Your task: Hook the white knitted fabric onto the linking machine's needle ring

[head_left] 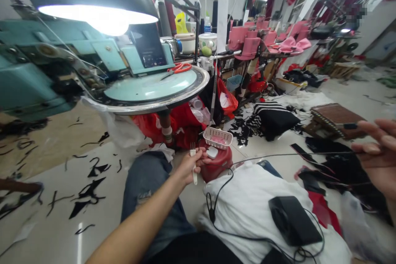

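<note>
Two hands are in view, both yours. Your left hand [189,168] sits near the middle of the frame, its grip clamped on one white pronged plastic piece [194,176], with the prongs standing above your fingers. Just beside that hand is one small white square piece [212,152], and you cannot tell whether it touches your fingers. Your right hand [380,152] is at the right edge, its grip closed on one thin black rod [293,154], which runs left across the space above your lap. One black handle [349,126] shows just above those fingers.

Near your left hand, one white plastic basket [218,142] with pink inside sits on one red container [216,167]. One white cloth [247,218] covers your lap, with one black pouch [293,220] and its black cable [213,214] lying on it.

To the far left stands one turquoise circular machine [154,86] under one bright lamp [99,18], with one pair of red-handled scissors [179,68] resting on its flat top. Many black fabric scraps [91,189] lie on the floor [55,235] at the left, and more lie at the right. One studded wooden tray [335,119] sits right of centre, and several pink seats [250,45] line the far side.
</note>
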Demonstrator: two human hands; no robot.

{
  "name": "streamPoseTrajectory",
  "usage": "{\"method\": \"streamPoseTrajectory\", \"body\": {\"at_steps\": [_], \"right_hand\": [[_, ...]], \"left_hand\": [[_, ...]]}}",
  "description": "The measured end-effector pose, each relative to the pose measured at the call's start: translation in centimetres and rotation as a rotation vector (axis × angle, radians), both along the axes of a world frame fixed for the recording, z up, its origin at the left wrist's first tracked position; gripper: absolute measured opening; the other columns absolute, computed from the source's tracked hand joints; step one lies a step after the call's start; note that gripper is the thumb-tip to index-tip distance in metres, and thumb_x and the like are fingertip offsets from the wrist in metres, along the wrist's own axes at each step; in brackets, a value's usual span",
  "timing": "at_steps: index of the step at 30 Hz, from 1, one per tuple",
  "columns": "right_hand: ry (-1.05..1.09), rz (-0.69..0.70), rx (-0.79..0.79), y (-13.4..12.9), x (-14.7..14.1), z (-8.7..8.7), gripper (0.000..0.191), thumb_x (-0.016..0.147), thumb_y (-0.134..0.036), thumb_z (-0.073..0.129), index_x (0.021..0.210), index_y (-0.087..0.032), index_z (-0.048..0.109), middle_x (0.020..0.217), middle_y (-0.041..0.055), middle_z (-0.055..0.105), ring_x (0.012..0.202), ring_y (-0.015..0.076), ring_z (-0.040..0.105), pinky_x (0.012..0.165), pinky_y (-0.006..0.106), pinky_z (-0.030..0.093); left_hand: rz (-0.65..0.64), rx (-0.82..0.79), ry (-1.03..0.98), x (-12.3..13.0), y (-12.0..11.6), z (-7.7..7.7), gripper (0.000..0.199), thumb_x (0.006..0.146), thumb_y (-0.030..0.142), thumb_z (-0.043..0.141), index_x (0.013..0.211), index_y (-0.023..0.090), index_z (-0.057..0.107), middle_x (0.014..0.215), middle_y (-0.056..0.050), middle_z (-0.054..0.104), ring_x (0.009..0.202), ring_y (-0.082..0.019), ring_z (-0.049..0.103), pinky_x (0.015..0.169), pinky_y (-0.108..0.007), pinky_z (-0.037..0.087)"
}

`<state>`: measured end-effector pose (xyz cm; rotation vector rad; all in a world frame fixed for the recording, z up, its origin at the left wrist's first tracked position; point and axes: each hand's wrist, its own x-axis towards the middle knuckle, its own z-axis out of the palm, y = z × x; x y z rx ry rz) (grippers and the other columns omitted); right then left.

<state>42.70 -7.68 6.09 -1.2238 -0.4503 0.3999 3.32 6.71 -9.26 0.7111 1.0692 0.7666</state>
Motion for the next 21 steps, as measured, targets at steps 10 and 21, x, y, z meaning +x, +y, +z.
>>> {"method": "streamPoseTrajectory", "body": {"at_steps": [10,21], "right_hand": [[-0.077,0.239,-0.244,1.0,-4.1,-0.7,0.045,0.063,-0.018,0.075,0.106,-0.029,0.072,0.108,0.0044,0.071,0.049,0.0067,0.045,0.060,0.027,0.055],[-0.556,1.063,-1.040,13.6,-13.2,-10.5,0.040,0.091,-0.021,0.059,0.131,-0.014,0.058,0.107,0.0107,0.070,0.075,0.0167,0.070,0.059,0.028,0.059]], "left_hand": [[-0.377,-0.130,0.538,-1.7,2.0,-7.9,0.028,0.095,0.034,0.061,0.114,0.013,0.062,0.106,-0.007,0.067,0.086,-0.017,0.066,0.075,-0.035,0.059],[-0.375,0.113,0.746,3.5,8.0,-11.7,0.034,0.095,0.035,0.060,0.123,0.015,0.059,0.120,-0.010,0.063,0.100,-0.021,0.065,0.085,-0.042,0.057]]}}
